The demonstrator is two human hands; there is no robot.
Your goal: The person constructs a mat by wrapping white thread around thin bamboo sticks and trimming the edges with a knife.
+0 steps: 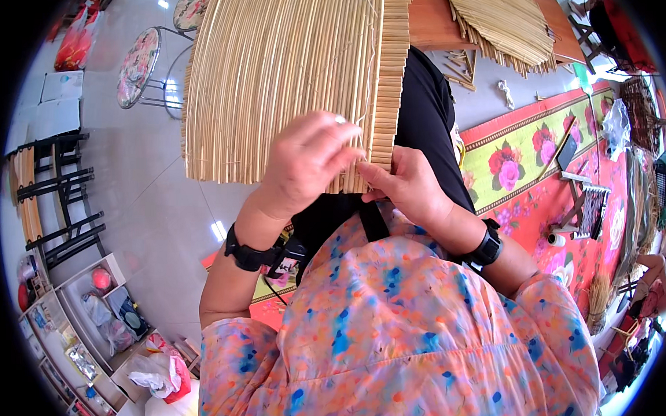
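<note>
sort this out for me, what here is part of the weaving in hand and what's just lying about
In hand:
- woven reed mat, gripped at its lower edge
- left hand, over the mat's front
- right hand, pinching the mat's edge
- pale string running down the mat

Lying about:
- second reed mat on the table
- floral stools
- flowered floor mat
- shelf of oddments

reed mat (279, 81) | pale straw, stitched | upright, held at lower edge

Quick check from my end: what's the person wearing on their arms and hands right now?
Both hands, left hand and right hand, are bare, no gloves. Each wrist carries a black band: the left wristband has a small black unit with a cable attached; the right wristband looks like a watch. Short sleeves are orange-pink with blue floral splashes.
</note>
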